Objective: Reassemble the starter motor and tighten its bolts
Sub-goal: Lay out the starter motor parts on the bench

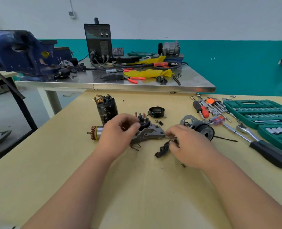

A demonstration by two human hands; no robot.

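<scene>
The grey starter housing (151,133) with its black solenoid (143,121) lies mid-table. My left hand (118,133) grips the solenoid end, thumb curled against it. My right hand (188,142) pinches a small metal part at the housing's right edge, beside a black shift fork (161,150). The armature (95,132) lies left, partly hidden by my left hand. The black motor casing (106,109) stands upright behind. A black end cap (156,111) and the nose piece (198,127) lie to the right.
A ratchet wrench (259,142), screwdrivers (201,109) and green socket cases (260,113) fill the right side. A loose bolt (183,166) lies near my right wrist. Behind stands a steel bench (114,84) with a blue vise (21,52), welder (98,42) and pliers.
</scene>
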